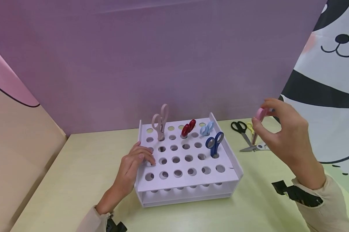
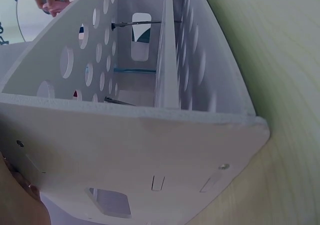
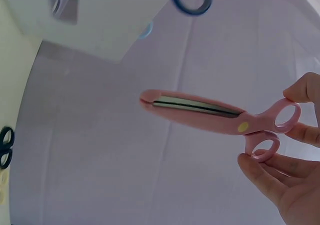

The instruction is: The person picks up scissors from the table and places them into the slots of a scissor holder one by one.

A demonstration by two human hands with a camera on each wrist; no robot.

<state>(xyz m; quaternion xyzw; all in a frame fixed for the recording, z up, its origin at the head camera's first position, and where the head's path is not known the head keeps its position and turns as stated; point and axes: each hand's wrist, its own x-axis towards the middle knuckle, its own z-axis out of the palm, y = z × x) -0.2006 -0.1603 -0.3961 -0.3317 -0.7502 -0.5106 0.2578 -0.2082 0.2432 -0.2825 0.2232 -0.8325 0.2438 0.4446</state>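
Note:
In the head view, my right hand (image 1: 288,135) holds a pair of pink scissors (image 1: 261,113) up by the handles, right of the white rack (image 1: 189,185). The right wrist view shows the pink scissors (image 3: 200,112) whole, thumb and fingers pinching the two handle loops, with pink-covered blades pointing away. My left hand (image 1: 134,166) grips the rack's left side, fingers bent over the side wall onto the holed top. Standing in the rack's holes are mauve scissors (image 1: 160,121), red scissors (image 1: 188,128), light blue scissors (image 1: 207,128) and dark blue scissors (image 1: 214,143).
Black-handled scissors (image 1: 240,127), yellow-handled scissors (image 1: 250,127) and white-handled scissors (image 1: 261,147) lie on the pale table (image 1: 84,180) right of the rack, partly overlapping. A purple backdrop (image 1: 174,64) closes off the back; a panda-print sheet (image 1: 331,83) hangs at right.

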